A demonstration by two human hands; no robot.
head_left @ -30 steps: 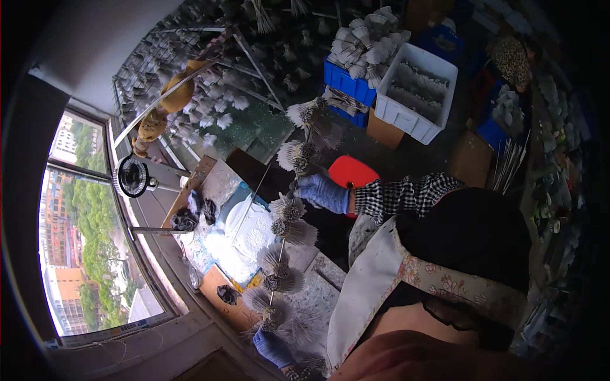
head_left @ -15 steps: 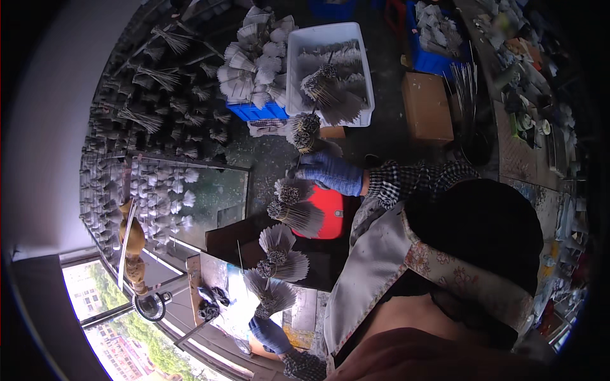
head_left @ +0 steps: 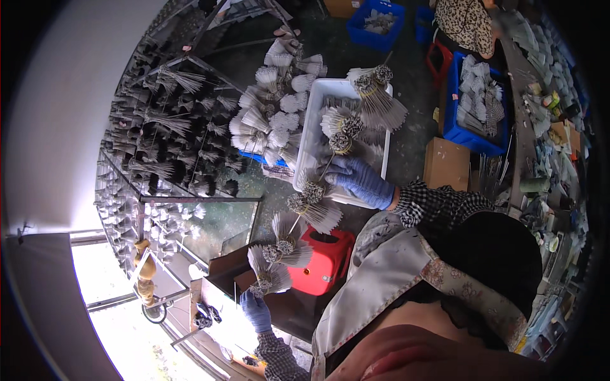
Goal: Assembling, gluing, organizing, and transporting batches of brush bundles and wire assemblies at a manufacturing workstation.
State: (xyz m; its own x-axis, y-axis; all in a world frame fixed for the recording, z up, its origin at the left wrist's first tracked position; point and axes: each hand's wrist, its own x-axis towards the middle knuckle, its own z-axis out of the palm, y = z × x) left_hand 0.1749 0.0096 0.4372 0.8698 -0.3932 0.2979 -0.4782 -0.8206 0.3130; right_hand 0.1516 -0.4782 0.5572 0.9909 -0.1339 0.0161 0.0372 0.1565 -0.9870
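A thin rod (head_left: pixel 327 167) carries several fan-shaped bundles (head_left: pixel 383 108) of thin, pale strips with tied, knobby ends. It slants from over the white tub at the far end down to the near left. My left hand (head_left: pixel 256 312), in a blue-grey glove, is closed around the rod's near end, just below the last bundle (head_left: pixel 269 277). Around the rod's middle, between bundles, my gloved right hand (head_left: pixel 365 182) is closed too; its fingertips are partly hidden. The far bundles hang over the white tub (head_left: pixel 309 120), which holds more pale strips.
A red stool (head_left: pixel 323 267) stands below the rod. Racks of hanging bundles (head_left: pixel 171 136) fill the left side. Piled bundles (head_left: pixel 273 130) sit beside the tub. A blue crate (head_left: pixel 473 136), a cardboard box (head_left: pixel 446 163) and a cluttered bench (head_left: pixel 518 120) line the right.
The view has tilted, so the tub and stool sit lower in the picture. Both my hands and the rod with its bundles have moved farther away, over the tub.
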